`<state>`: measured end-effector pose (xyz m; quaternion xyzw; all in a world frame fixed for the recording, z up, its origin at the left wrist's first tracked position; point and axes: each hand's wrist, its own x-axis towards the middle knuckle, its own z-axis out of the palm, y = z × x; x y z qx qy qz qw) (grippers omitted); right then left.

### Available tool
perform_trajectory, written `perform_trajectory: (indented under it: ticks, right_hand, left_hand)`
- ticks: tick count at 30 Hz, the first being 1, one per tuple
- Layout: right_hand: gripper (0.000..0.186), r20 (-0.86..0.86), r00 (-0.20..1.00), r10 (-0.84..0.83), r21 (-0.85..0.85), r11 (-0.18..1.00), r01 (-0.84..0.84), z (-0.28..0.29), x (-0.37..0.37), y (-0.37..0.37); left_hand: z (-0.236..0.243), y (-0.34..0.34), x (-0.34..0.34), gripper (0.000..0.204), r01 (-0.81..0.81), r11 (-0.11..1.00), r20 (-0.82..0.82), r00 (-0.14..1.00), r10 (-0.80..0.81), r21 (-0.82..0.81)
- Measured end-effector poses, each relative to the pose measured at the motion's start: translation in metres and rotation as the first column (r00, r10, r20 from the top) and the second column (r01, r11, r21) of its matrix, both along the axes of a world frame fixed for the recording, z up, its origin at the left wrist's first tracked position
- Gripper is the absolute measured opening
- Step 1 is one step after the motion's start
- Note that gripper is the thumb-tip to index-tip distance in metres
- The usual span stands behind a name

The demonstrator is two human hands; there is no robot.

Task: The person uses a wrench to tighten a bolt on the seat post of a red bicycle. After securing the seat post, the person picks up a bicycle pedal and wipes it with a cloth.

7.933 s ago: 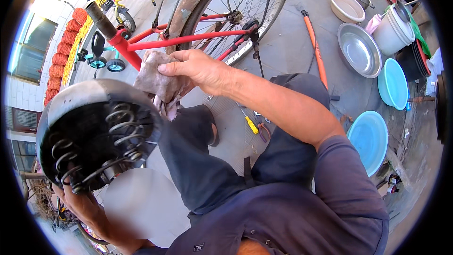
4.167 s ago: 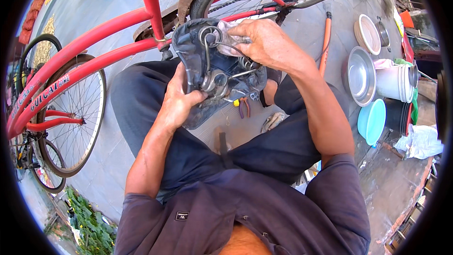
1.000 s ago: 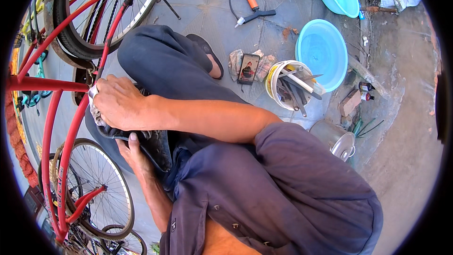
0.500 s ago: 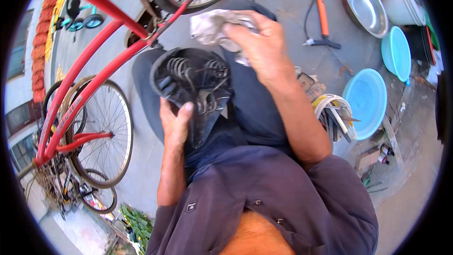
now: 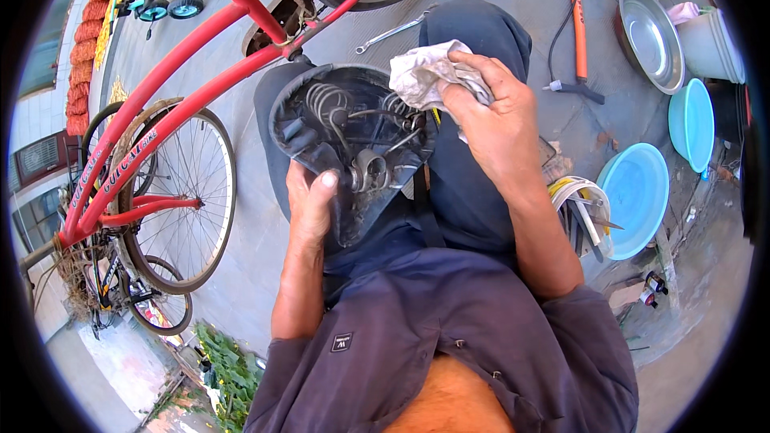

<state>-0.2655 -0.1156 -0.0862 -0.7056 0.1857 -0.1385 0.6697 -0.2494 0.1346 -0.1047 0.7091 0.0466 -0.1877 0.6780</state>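
Observation:
A black bicycle saddle [image 5: 353, 200] lies upside down across my lap, its coil springs, metal rails and seat clamp showing. My left hand [image 5: 311, 202] grips the saddle's left edge, thumb on the underside and fingers hidden beneath. In my right hand [image 5: 499, 108] is a crumpled whitish rag [image 5: 429, 72] with grey smudges, pinched between thumb and fingers. The rag hangs over the saddle's far right rim, near the right spring; whether it touches there I cannot tell.
A red bicycle frame [image 5: 188, 116] with wheels stands at the left. Beyond my knees lies a wrench [image 5: 393, 34]. An orange pump [image 5: 579, 24], a metal basin [image 5: 651, 38], blue basins [image 5: 635, 200] and a tool bucket [image 5: 579, 207] are on the right.
The rag in my right hand has come down closer to the saddle's right side. My left hand keeps its hold. The view has shifted, and a wrench now shows on the ground.

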Motion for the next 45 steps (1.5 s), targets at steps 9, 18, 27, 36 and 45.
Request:
perform_trajectory:
  ticks: [9, 18, 27, 36, 45]
  right_hand:
    - [0.03, -0.095, 0.986, 0.133, -0.262, 0.953, -0.154, 0.009, -0.034, 0.008]
    - [0.032, -0.055, 0.98, 0.192, -0.311, 0.929, -0.199, 0.011, -0.03, 0.006]
    - [0.037, 0.038, 0.99, 0.136, -0.398, 0.911, -0.11, 0.003, -0.042, 0.038]
    - [0.047, 0.041, 0.967, 0.253, -0.382, 0.898, -0.219, 0.007, -0.067, 0.055]
    - [0.044, -0.011, 0.95, 0.313, -0.581, 0.771, -0.261, -0.018, -0.064, 0.067]
  left_hand:
    - [-0.001, -0.001, 0.005, 0.092, -0.081, 0.968, -0.113, 0.992, 0.055, -0.236]
    - [-0.006, 0.006, 0.005, 0.083, -0.078, 0.949, -0.097, 0.994, 0.05, -0.305]
    - [0.005, -0.014, 0.011, 0.082, -0.12, 0.988, 0.016, 0.992, 0.122, -0.102]
    - [0.003, -0.024, 0.015, 0.07, -0.151, 0.988, 0.017, 0.988, 0.151, 0.005]
    - [0.0, -0.038, 0.014, 0.062, -0.227, 0.973, 0.079, 0.971, 0.224, 0.032]
